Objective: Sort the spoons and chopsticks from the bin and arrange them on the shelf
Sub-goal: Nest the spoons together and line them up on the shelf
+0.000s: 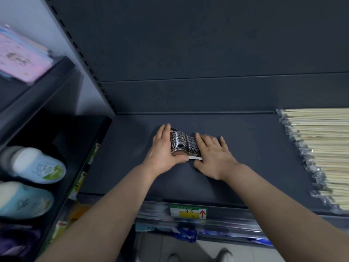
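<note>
A tight stack of metal spoons point(182, 141) lies on the dark shelf point(245, 148), a white band showing at its near end. My left hand point(162, 150) grips the bowl end of the stack, fingers over the far side and thumb at the near side. My right hand point(213, 156) lies flat with straight fingers over the handle end, covering the handles. Wrapped bundles of pale chopsticks point(324, 148) are piled at the right of the same shelf. The bin is out of view.
A price label with a red arrow point(188, 212) sits on the shelf's front rail. The neighbouring left shelves hold blue and white slippers point(35, 165) and pink packages point(20, 59). The shelf's back panel stands close behind the spoons.
</note>
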Available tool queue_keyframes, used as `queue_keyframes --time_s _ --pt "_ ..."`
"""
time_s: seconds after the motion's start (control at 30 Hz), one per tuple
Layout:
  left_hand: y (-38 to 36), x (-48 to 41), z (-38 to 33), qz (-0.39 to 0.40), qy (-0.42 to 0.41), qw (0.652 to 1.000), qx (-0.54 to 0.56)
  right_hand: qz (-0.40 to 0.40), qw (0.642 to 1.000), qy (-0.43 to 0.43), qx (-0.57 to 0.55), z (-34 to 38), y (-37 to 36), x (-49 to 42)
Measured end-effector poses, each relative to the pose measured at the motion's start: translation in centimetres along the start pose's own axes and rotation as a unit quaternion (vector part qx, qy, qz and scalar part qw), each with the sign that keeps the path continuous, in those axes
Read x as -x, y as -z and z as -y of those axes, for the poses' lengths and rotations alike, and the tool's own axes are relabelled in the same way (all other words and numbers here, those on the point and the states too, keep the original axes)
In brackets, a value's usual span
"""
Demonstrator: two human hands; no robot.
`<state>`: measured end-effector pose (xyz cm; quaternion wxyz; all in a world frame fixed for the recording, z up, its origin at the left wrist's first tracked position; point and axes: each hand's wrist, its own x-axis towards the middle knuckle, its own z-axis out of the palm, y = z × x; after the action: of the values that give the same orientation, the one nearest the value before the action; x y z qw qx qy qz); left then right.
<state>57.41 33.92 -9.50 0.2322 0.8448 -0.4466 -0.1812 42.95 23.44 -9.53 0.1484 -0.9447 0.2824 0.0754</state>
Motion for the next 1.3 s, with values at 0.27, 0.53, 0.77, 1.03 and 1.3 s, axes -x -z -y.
queue_keyframes --time_s 0.27,0.53,0.77,1.03,1.3 --pt "-1.0 -0.9 -0.7 -0.026 -0.010 1.000 0.014 -0.066 0.997 -0.039 0.014 0.7 -1.6 0.7" --pt "-1.6 -0.2 -0.7 -0.030 -0.043 0.997 -0.054 -0.108 0.992 -0.058 -0.030 1.2 -3.0 1.2" --pt "-1.5 -1.6 -1.5 -0.050 -0.052 0.988 -0.133 -0.085 0.995 -0.040 -0.019 -0.2 -1.8 -1.4" --pt "-1.1 -0.2 -0.9 -0.006 -0.072 0.982 -0.175 -0.089 0.996 -0.030 0.011 -0.3 -2.4 0.0" --pt "-1.0 0.8 -0.9 0.019 -0.061 0.981 -0.181 -0.082 0.996 -0.003 0.022 -0.7 -2.9 1.1"
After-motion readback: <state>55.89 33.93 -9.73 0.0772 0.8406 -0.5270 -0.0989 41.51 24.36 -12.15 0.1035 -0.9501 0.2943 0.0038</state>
